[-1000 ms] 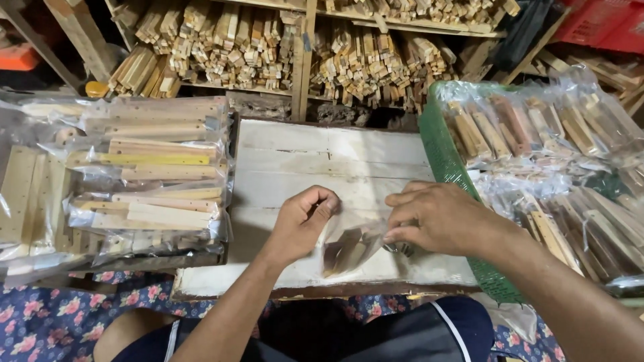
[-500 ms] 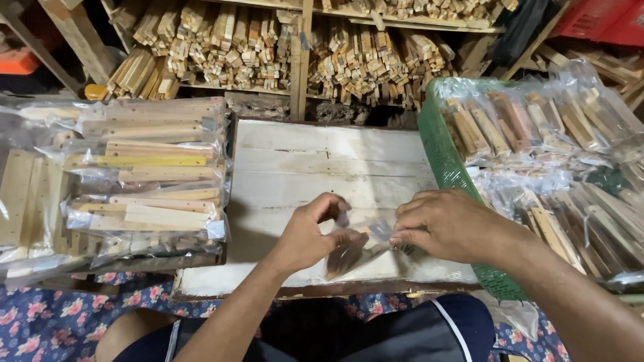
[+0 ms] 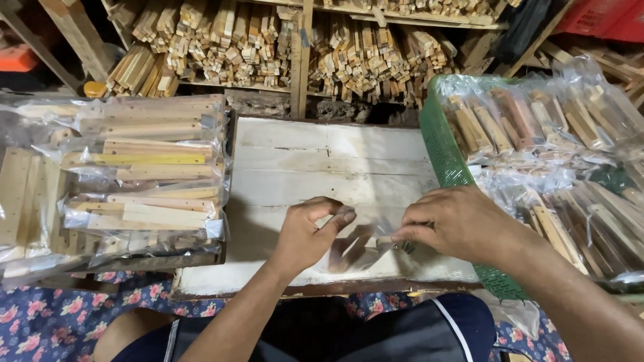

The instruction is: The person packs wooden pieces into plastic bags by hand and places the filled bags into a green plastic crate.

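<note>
Clear plastic catches the light between the two hands: a small clear bag (image 3: 365,243) with a few short wooden pieces (image 3: 349,249) inside lies on the whitewashed board (image 3: 322,167), near its front edge. The left hand (image 3: 310,231) has thumb and fingers closed on the bag's left side, and the right hand (image 3: 456,224) pinches its right end, where something small and dark shows at the fingertips, though I cannot tell what it is. To the left sits a heap of bagged wooden slats (image 3: 144,174), to the right a green basket (image 3: 439,151) full of similar packets, and raw sticks (image 3: 268,40) are stacked behind. From where I stand, the film looks thin and slippery, so a hard pull from either pinch could tear it or let the pieces slide out the open end. Being so near the edge, the bag could also drop into the person's lap if one grip slackened.
</note>
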